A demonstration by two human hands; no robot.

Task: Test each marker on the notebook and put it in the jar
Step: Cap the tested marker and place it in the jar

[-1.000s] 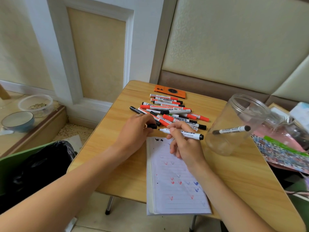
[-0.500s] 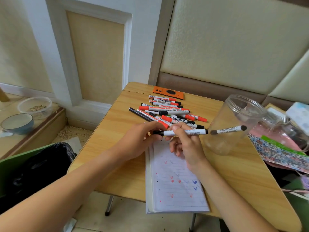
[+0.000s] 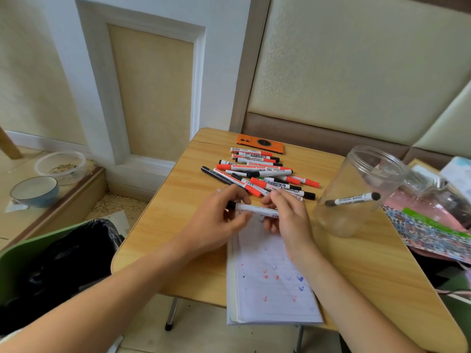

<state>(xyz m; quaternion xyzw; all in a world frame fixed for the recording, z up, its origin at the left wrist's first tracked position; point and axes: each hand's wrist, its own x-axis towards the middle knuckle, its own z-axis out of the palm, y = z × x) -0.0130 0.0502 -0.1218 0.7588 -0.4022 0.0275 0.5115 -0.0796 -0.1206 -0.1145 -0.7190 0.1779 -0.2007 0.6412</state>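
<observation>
Head view: we grip a black-capped marker [image 3: 254, 209] over the notebook [image 3: 275, 289] top, left hand [image 3: 216, 220] pinching the cap end, right hand [image 3: 288, 220] curled round the barrel, one marker in jar [image 3: 356, 192], big pile [image 3: 260, 174] left untested

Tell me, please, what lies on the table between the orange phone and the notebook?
In the head view, the pile of loose markers lies between the orange phone and the notebook, with both hands holding one marker just above the notebook's top edge.
</observation>
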